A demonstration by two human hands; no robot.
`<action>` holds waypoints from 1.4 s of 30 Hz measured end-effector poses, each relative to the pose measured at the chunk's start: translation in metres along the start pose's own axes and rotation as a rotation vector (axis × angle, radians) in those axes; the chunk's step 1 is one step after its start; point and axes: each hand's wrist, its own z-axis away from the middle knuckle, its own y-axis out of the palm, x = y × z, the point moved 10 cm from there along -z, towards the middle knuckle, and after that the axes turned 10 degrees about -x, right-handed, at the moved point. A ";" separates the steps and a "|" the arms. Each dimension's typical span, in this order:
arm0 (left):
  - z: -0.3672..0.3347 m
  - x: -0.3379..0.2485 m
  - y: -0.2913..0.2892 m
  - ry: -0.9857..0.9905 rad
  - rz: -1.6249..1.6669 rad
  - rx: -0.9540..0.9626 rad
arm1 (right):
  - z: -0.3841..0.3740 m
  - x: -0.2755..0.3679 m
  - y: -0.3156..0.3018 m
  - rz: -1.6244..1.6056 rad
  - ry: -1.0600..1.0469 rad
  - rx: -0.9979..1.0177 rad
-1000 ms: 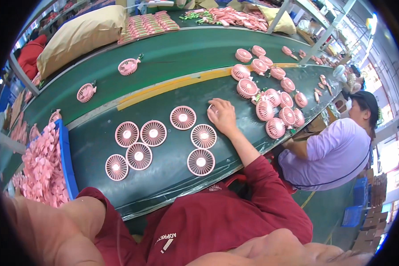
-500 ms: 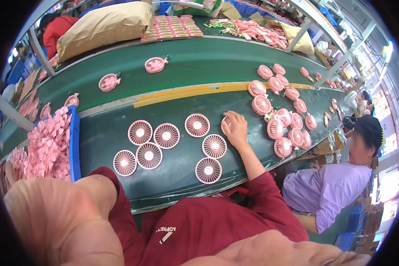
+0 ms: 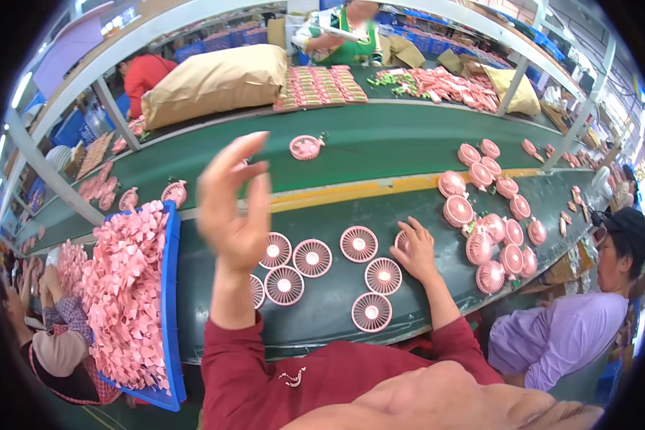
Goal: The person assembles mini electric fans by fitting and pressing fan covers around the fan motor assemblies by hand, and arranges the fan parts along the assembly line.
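My left hand [image 3: 235, 204] is raised over the green bench, fingers apart and somewhat blurred, holding nothing visible. My right hand [image 3: 419, 252] rests on the bench with its fingers over a round pink fan grille [image 3: 401, 242], mostly covered by the hand. Left of it lie another grille [image 3: 358, 244], a second grille [image 3: 383, 276] and a third grille [image 3: 371, 312]. Farther left is a cluster with a grille [image 3: 312, 258] and another grille [image 3: 284, 285]; my left forearm partly hides this cluster.
A blue tray [image 3: 170, 308] heaped with pink fan blades [image 3: 125, 294] stands at the left. Assembled pink fans [image 3: 478, 246] crowd the bench's right side. Behind runs a green conveyor belt [image 3: 380, 136] carrying a pink fan [image 3: 306, 147]. A person in lavender [image 3: 559, 322] sits at the right.
My left hand has risen from the lower left to above the bench. The view has shifted, bringing more of the blue tray into sight. My right hand stays on the same grille.
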 end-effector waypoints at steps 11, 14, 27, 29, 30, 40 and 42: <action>0.109 0.265 0.122 -0.266 -0.323 0.614 | -0.006 0.008 -0.002 -0.113 -0.011 0.065; 0.118 0.314 0.152 -0.263 -0.353 0.624 | -0.008 0.008 -0.001 -0.081 -0.006 0.035; 0.143 0.446 0.206 -0.465 -0.849 0.844 | -0.016 0.003 0.004 -0.076 0.031 0.016; 0.146 0.450 0.200 -0.512 -0.823 0.848 | -0.017 0.002 0.004 -0.083 0.035 0.013; 0.148 0.450 0.197 -0.491 -0.812 0.898 | -0.017 0.001 0.003 -0.095 0.039 -0.004; 0.164 0.396 0.102 -0.930 -0.139 0.372 | -0.003 -0.053 0.013 -0.749 0.440 -0.100; 0.173 0.322 0.153 -1.369 0.602 0.207 | 0.007 -0.092 0.004 -1.024 0.649 -0.223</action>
